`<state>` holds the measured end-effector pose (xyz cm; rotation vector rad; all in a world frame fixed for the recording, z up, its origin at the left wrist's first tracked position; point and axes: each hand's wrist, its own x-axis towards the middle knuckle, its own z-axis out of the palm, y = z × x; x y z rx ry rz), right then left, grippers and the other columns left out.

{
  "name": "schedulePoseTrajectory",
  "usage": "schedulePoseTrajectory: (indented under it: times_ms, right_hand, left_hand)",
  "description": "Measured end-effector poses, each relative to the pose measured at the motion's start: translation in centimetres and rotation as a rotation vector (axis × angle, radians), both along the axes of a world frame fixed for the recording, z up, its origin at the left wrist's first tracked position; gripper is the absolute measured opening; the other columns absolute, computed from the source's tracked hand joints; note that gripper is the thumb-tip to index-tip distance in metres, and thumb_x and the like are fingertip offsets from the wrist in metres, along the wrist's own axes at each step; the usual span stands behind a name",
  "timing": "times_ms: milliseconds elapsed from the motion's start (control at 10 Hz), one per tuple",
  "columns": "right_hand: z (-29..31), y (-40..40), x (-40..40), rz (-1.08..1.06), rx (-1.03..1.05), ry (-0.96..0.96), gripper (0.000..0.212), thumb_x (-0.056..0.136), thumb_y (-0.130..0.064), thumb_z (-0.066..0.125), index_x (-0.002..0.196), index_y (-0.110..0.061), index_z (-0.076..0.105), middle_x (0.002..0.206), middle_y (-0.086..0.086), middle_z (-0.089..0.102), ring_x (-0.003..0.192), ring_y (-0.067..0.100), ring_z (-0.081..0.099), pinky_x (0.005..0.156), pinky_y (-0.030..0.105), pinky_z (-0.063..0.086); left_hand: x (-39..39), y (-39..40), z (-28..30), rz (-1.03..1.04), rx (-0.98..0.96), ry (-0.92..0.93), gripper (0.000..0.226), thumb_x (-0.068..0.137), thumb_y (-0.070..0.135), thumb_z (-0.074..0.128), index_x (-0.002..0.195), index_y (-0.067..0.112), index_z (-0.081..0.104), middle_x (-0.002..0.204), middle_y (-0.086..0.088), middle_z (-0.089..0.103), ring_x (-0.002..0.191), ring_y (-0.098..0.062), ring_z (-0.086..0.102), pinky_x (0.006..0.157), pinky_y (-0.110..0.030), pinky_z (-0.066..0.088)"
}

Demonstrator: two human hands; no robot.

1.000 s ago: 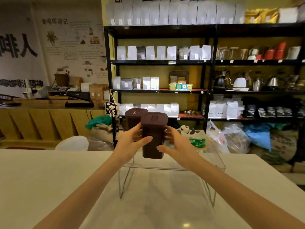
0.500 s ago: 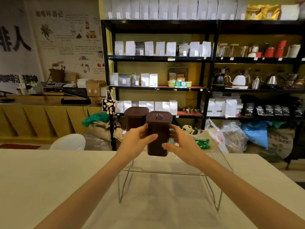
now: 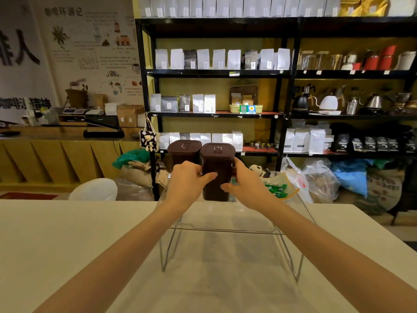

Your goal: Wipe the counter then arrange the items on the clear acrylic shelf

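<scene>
A clear acrylic shelf [image 3: 225, 231] stands on the white counter [image 3: 67, 245]. Two dark brown lidded canisters stand upright on its top, side by side. My left hand [image 3: 187, 179] and my right hand [image 3: 243, 184] grip the right canister [image 3: 216, 163] from both sides. The left canister [image 3: 184, 152] stands just behind my left hand, close against the held one. A shallow glass dish holding green packets [image 3: 279, 188] rests on the shelf's right part, next to a small panda figure [image 3: 256, 169].
Beyond the counter's far edge stand tall black store racks [image 3: 286, 75] full of bags, kettles and jars. Sacks and plastic bags [image 3: 320, 181] lie on the floor below them. A white chair back [image 3: 94, 189] shows at the left.
Both hands have carried the right canister farther back along the shelf top until it stands beside the left canister. The view has tilted slightly.
</scene>
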<state>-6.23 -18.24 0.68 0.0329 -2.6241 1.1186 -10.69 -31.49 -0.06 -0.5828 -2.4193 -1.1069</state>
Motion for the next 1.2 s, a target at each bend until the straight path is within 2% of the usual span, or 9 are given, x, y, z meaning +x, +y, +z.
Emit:
schedulePoseTrajectory:
  times_ms: [100,200,500,800,900,1100,1200]
  right_hand:
    - [0.2,0.0,-0.4,-0.011,-0.007,-0.009,0.059,0.085,-0.007,0.059,0.136,-0.013,0.028,0.137,0.009,0.051,0.126,0.027,0.048,0.102,0.038,0.041]
    - [0.2,0.2,-0.8,-0.011,0.002,-0.025,0.058,0.086,-0.006,0.057,0.135,-0.012,0.028,0.136,0.011,0.051,0.125,0.028,0.049,0.1,0.038,0.043]
    - [0.4,0.1,-1.9,-0.048,0.106,-0.066,0.055,0.087,-0.008,0.055,0.134,-0.009,0.026,0.132,0.014,0.053,0.119,0.03,0.053,0.094,0.037,0.046]
    - [0.6,0.2,-2.3,-0.061,0.178,-0.101,0.056,0.087,-0.01,0.056,0.135,-0.008,0.026,0.132,0.015,0.053,0.118,0.031,0.053,0.096,0.037,0.045]
    - [0.9,0.4,-1.3,-0.045,0.246,-0.093,0.049,0.088,-0.013,0.055,0.132,-0.009,0.033,0.131,0.013,0.054,0.117,0.029,0.054,0.094,0.034,0.046]
    - [1.3,1.1,3.9,0.008,0.467,-0.013,0.036,0.094,-0.014,0.044,0.13,-0.012,0.047,0.135,0.009,0.05,0.121,0.023,0.049,0.101,0.031,0.039]
    - [1.3,1.7,7.6,0.04,0.614,0.052,0.034,0.095,-0.019,0.039,0.128,-0.018,0.049,0.138,0.001,0.049,0.127,0.016,0.043,0.106,0.03,0.036]
  left_hand:
    - [-0.3,0.3,0.2,0.019,-0.005,-0.036,0.032,0.082,0.029,0.064,0.099,0.002,0.07,0.088,-0.016,0.073,0.067,-0.02,0.062,0.07,-0.035,0.057]
    - [-0.6,0.6,0.3,0.021,-0.011,-0.031,0.032,0.082,0.028,0.065,0.097,0.0,0.07,0.088,-0.018,0.073,0.072,-0.028,0.068,0.072,-0.042,0.059]
    - [-1.4,1.3,0.4,0.059,-0.097,-0.032,0.03,0.085,0.029,0.06,0.093,0.0,0.067,0.087,-0.017,0.072,0.068,-0.019,0.058,0.065,-0.027,0.045]
    - [-1.2,1.3,1.3,0.075,-0.245,-0.01,0.034,0.087,0.031,0.058,0.096,0.0,0.065,0.086,-0.016,0.07,0.069,-0.021,0.06,0.062,-0.028,0.046]
    - [-0.9,1.1,1.8,0.101,-0.342,0.077,0.04,0.088,0.036,0.054,0.087,-0.002,0.066,0.07,-0.011,0.06,0.067,-0.023,0.058,0.059,-0.03,0.042]
    - [0.4,0.7,3.0,0.117,-0.447,0.189,0.043,0.091,0.039,0.047,0.087,-0.001,0.063,0.058,-0.003,0.051,0.062,-0.022,0.052,0.056,-0.03,0.039]
    - [1.3,0.4,3.5,0.193,-0.524,0.262,0.039,0.092,0.04,0.043,0.098,0.006,0.063,0.079,-0.01,0.067,0.071,-0.026,0.062,0.058,-0.034,0.049]
